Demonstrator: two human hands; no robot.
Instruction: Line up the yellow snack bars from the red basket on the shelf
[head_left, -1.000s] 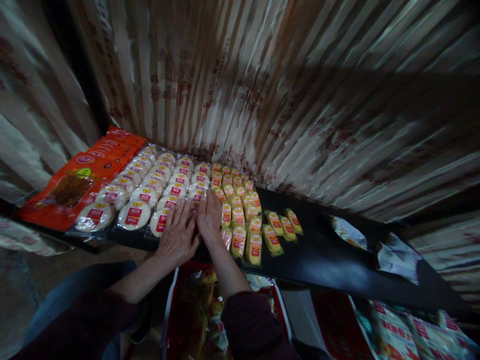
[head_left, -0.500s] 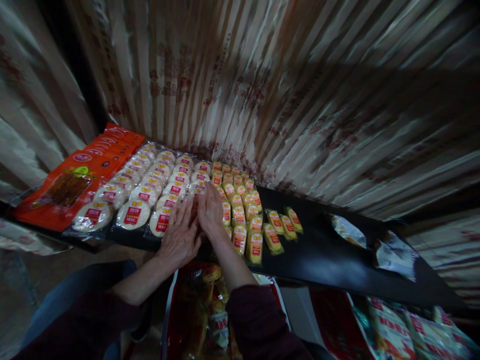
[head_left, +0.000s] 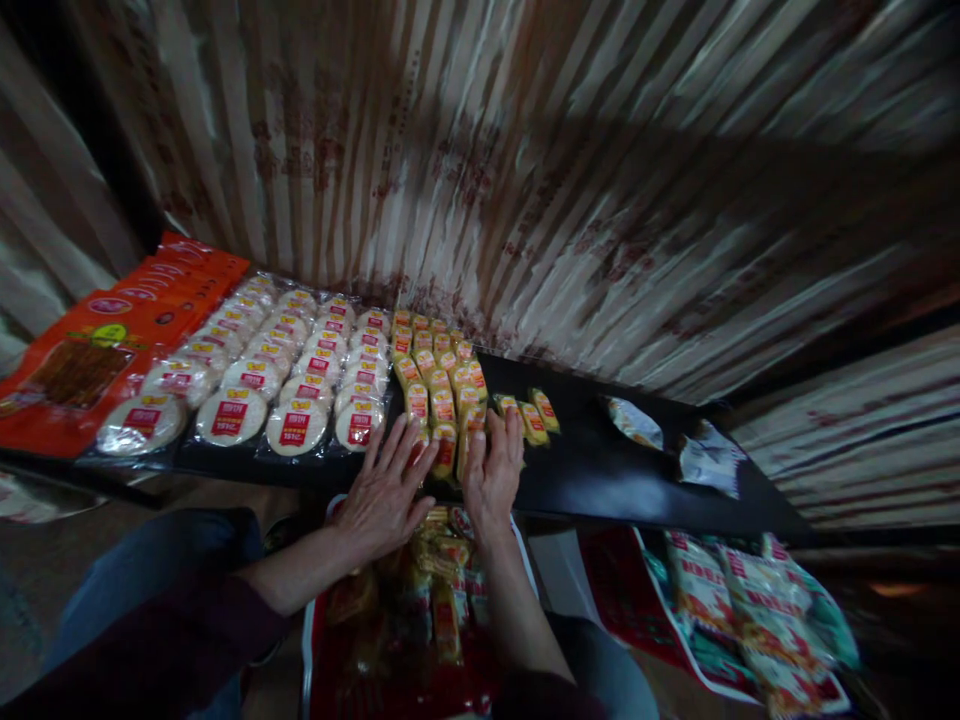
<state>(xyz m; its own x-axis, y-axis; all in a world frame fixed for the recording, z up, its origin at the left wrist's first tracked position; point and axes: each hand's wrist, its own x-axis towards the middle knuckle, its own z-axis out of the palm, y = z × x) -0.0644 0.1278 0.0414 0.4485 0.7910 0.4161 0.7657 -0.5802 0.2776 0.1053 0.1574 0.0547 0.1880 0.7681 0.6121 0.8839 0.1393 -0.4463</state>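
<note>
My left hand [head_left: 386,490] reaches over the front edge of the black shelf [head_left: 600,480], fingers stretched and apart, at the near end of the small yellow wrapped snacks [head_left: 442,405]. Beside it my right hand [head_left: 493,465] has its fingers extended over the right side of those yellow packets, touching or just above them. Neither hand visibly grips a packet. To the left, round white rice crackers [head_left: 298,428] in clear wrappers with red labels lie in overlapping rows. A few loose yellow packets [head_left: 536,424] lie just right of my right hand, partly hidden by it.
Orange snack bags [head_left: 82,355] are fanned out at the shelf's left end. Two crumpled white packets [head_left: 709,460] lie to the right. Below the shelf are a red bag of wrapped snacks [head_left: 442,620] and another bag with white-and-red packets [head_left: 757,610]. A pleated curtain [head_left: 450,150] hangs behind.
Both hands have moved right, from the last row of rice crackers to the front of the yellow packets, and are now further apart. The view has shifted right.
</note>
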